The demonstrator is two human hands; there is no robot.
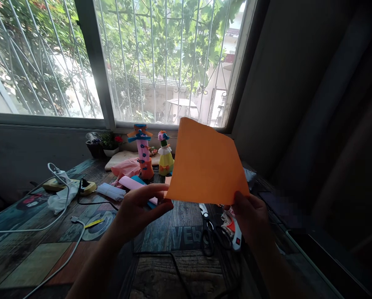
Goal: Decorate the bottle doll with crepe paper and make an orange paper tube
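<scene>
Home craft corner, barred window (161, 62), patterned table (33, 257), paper dolls (141, 151), scissors (209, 232), glue gun (236, 234)

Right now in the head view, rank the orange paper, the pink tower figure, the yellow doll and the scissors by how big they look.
1. Orange paper, though it's held nearest the camera.
2. Pink tower figure.
3. Yellow doll and scissors look alike; the scissors are dark and partly hidden, so unranked.

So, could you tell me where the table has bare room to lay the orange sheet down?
Bare table lies near left, between the white cable and the edge. Crowded: paper figures behind the orange sheet, scissors under the right hand.
</scene>
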